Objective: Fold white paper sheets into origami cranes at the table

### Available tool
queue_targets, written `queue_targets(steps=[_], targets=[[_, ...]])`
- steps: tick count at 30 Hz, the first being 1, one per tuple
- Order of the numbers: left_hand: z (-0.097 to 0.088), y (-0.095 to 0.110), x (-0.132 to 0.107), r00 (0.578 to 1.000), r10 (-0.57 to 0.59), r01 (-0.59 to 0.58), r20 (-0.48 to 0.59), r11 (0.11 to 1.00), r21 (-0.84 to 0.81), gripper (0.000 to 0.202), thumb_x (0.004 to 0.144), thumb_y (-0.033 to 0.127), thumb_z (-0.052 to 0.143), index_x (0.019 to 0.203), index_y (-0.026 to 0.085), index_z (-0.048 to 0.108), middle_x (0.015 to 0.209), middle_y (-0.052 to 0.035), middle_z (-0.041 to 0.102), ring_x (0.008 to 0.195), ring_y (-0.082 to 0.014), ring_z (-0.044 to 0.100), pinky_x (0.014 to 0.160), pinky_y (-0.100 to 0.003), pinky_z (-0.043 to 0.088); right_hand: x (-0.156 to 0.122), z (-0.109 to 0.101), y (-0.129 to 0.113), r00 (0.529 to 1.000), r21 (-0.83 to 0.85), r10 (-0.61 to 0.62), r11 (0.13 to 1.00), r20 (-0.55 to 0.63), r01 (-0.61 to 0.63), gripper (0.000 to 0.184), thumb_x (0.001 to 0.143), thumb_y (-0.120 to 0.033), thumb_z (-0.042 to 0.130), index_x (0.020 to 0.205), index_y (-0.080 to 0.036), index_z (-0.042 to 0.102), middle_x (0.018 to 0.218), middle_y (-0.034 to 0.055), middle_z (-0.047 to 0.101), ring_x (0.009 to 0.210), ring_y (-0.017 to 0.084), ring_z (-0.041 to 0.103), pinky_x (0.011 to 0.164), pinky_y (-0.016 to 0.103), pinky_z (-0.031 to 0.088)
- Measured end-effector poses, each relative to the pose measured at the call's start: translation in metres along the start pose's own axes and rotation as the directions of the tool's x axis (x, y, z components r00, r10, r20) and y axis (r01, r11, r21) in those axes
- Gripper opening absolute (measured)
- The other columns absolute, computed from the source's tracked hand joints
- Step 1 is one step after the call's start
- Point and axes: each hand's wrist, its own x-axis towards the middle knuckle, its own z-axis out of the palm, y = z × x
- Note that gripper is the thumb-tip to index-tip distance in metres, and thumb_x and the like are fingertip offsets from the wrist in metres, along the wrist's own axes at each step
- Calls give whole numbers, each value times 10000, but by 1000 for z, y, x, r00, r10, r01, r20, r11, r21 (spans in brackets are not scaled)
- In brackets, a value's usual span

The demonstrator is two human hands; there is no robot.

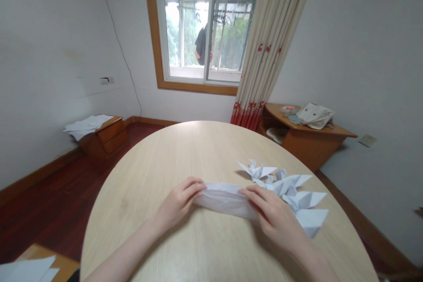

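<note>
Pinching the left end of a folded white paper sheet (224, 199), the left hand (180, 202) curls its fingers on it at the near middle of the round table (198, 150). The right hand (272, 216) presses its right end. Folded paper cranes (294, 194) lie just right.

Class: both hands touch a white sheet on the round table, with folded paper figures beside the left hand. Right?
Wrong side: the head view shows the folded paper figures beside the right hand, not the left hand; both do touch the white sheet.
</note>
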Motion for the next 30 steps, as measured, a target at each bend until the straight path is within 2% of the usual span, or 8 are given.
queue_targets(steps=[3, 7, 17, 26, 30], targets=[[0, -1, 0, 1000, 12, -12, 6, 1000, 1, 244, 947, 111, 431, 1061, 197, 629, 1059, -93, 638, 959, -182, 637, 813, -275, 519, 0, 0, 1, 1000, 6, -20, 1000, 20, 20, 527, 748, 33, 363, 1152, -214, 594, 1091, 89, 653, 962, 221, 639, 787, 364, 541], [1, -1, -1, 1000, 2, -1, 20, 1000, -9, 257, 932, 76, 419, 997, 195, 638, 1074, -96, 628, 971, -183, 624, 811, -279, 507, 3, 0, -3, 999, -12, -54, 998, 7, 54, 494, 707, 48, 362, 1056, -204, 604, 1050, 91, 656, 907, 223, 637, 737, 352, 536], [2, 4, 0, 997, -62, 63, 40, 997, -49, 211, 958, 144, 421, 859, 174, 605, 1112, -104, 612, 948, -186, 617, 832, -301, 497, 4, 2, -8, 998, -31, -61, 998, -21, 61, 451, 654, 65, 355, 947, -191, 582, 1009, 82, 657, 834, 216, 599, 705, 340, 490], [4, 6, 0, 997, -44, 47, 67, 998, -42, 206, 960, 146, 407, 928, 185, 606, 1153, -104, 571, 965, -193, 591, 839, -324, 493, 6, -1, -15, 997, 4, -77, 997, 23, 76, 433, 684, 55, 355, 983, -178, 565, 1010, 100, 641, 854, 238, 586, 701, 361, 487], [2, 11, 0, 995, -23, 28, 94, 998, -55, 187, 897, 121, 471, 1017, 190, 595, 1164, -106, 546, 1048, -222, 560, 902, -360, 478, 5, -2, -19, 996, 35, -83, 996, 38, 81, 436, 718, 28, 369, 1052, -164, 574, 1053, 122, 626, 906, 251, 588, 742, 394, 510]])
